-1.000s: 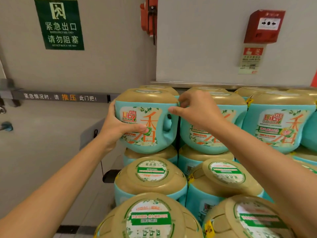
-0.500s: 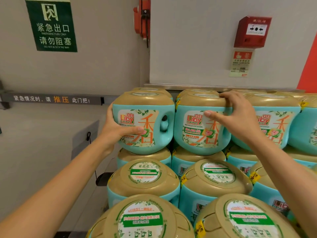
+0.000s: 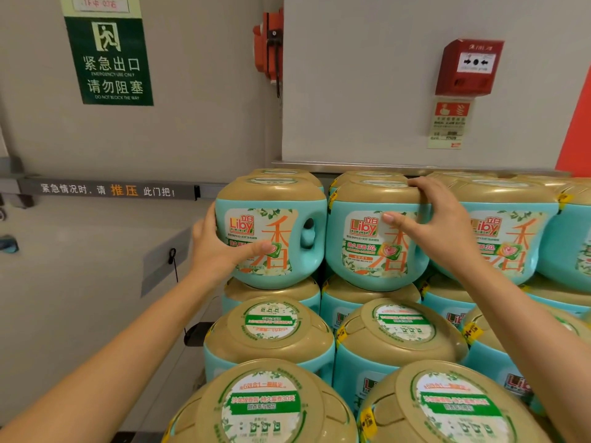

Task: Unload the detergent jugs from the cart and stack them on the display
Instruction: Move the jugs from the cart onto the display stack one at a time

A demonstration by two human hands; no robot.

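Teal detergent jugs with tan lids are stacked in stepped rows on the display. The top-left jug stands upright with its label facing me. My left hand grips its left side, thumb across the label. Beside it to the right stands a second top-row jug. My right hand grips that jug's right shoulder, fingers curled over the tan lid edge and thumb on the label. Lower rows of jugs rise toward me. The cart is out of view.
A grey emergency exit door with a green sign and a push bar is at the left. Behind the stack a wall carries a red fire alarm box. More jugs fill the top row at the right.
My right hand left the handle side of the left jug and moved right onto the neighbouring jug. My left hand kept its hold on the left jug.
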